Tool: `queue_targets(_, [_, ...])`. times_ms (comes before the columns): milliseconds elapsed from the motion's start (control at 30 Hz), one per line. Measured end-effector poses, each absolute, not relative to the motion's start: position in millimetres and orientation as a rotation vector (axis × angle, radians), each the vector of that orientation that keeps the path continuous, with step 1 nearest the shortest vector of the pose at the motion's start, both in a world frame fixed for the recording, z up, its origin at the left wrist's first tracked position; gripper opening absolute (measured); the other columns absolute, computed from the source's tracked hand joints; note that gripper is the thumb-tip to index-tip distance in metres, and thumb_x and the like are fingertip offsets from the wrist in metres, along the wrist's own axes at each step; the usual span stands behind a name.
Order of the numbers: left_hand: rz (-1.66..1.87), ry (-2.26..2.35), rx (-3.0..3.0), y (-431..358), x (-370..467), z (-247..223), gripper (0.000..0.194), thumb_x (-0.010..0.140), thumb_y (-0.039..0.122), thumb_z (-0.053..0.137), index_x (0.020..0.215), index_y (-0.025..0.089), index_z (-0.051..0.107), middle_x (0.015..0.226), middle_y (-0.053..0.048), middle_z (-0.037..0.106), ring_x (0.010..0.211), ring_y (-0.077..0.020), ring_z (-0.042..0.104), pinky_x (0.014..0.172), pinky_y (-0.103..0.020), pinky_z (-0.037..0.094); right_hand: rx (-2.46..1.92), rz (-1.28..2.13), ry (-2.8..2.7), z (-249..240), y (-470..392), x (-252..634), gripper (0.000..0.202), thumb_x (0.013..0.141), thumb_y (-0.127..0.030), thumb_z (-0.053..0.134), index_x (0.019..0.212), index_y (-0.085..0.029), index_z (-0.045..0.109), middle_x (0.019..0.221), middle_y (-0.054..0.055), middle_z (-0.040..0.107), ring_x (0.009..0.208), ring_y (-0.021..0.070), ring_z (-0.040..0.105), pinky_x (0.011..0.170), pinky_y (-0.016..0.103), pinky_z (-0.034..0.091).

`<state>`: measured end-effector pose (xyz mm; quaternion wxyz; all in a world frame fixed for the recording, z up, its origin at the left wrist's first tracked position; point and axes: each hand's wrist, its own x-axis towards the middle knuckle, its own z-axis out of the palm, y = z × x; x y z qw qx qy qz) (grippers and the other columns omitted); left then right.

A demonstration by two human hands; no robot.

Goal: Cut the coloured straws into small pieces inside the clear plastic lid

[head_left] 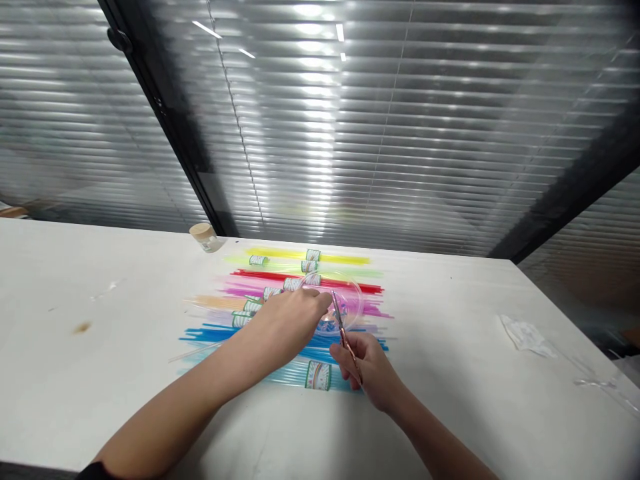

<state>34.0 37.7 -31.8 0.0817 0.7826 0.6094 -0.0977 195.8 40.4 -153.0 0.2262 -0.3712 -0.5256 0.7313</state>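
Note:
My right hand (369, 367) is closed around copper-coloured scissors (344, 330), their blades pointing up and away beside the fingertips of my left hand (295, 317). The left hand is pinched shut over a clear round bowl (361, 300). A thin pale straw (195, 351) emerges left of my forearm, in line with those pinched fingers, which hide its other end. Small blue and purple cut pieces (327, 326) lie in the bowl. Under and around it spread bundles of straws: yellow (345, 259), red (260, 275), blue (210, 333) and light blue (290, 373), several with printed paper bands (318, 376).
A jar with a wooden-looking lid (204, 237) stands at the white table's (125, 373) back edge. To the right lies a crumpled white packet (526, 335), with clear plastic wrap (595, 383) near the edge. Blinds (440, 133) behind glass rise beyond the table.

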Motion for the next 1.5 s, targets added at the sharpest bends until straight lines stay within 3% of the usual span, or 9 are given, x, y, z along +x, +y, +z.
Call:
queue_targets(267, [-0.29,1.788,2.356,36.3,33.9,-34.8,0.02,0.091,0.01,0.045,0.1,0.018,0.061,0.096,-0.006,0.07,0.075,-0.0219,0.066,0.048,-0.027,0.03,-1.016,2.031,-1.42,-149.8,38.4,195.2,0.047,0.078,-0.055,0.066,0.059,-0.02,0.042,0.049,-0.006,0.043,0.04,0.0053,0.033,0.04,0.021,0.023])
queue_targets(833, [-0.263,1.796,2.377,36.0,33.1,-35.5,0.022,0.087,0.006,0.044,0.094,0.019,0.06,0.093,-0.005,0.07,0.072,-0.0224,0.066,0.047,-0.027,0.029,-1.039,2.029,-1.415,-150.1,38.9,195.5,0.054,0.074,-0.066,0.067,0.059,-0.02,0.042,0.05,-0.005,0.046,0.04,0.0059,0.035,0.04,0.021,0.025])
queue_targets(1133, [-0.294,1.79,2.384,36.1,34.9,-33.6,0.023,0.085,0.004,0.045,0.095,0.016,0.061,0.092,-0.007,0.07,0.072,-0.0204,0.066,0.047,-0.026,0.028,-1.033,2.027,-1.412,-148.4,38.9,195.0,0.053,0.076,-0.062,0.066,0.056,-0.02,0.041,0.049,-0.005,0.044,0.039,0.0054,0.034,0.04,0.021,0.024])
queue_targets(1500, [-0.306,1.845,2.306,36.0,33.8,-34.6,0.02,0.096,0.017,0.041,0.093,0.015,0.061,0.09,-0.008,0.066,0.068,-0.0202,0.062,0.047,-0.027,0.03,-1.089,2.009,-1.414,-154.2,39.2,195.0,0.055,0.077,-0.065,0.064,0.057,-0.02,0.042,0.048,-0.005,0.045,0.036,0.0056,0.036,0.037,0.021,0.024])
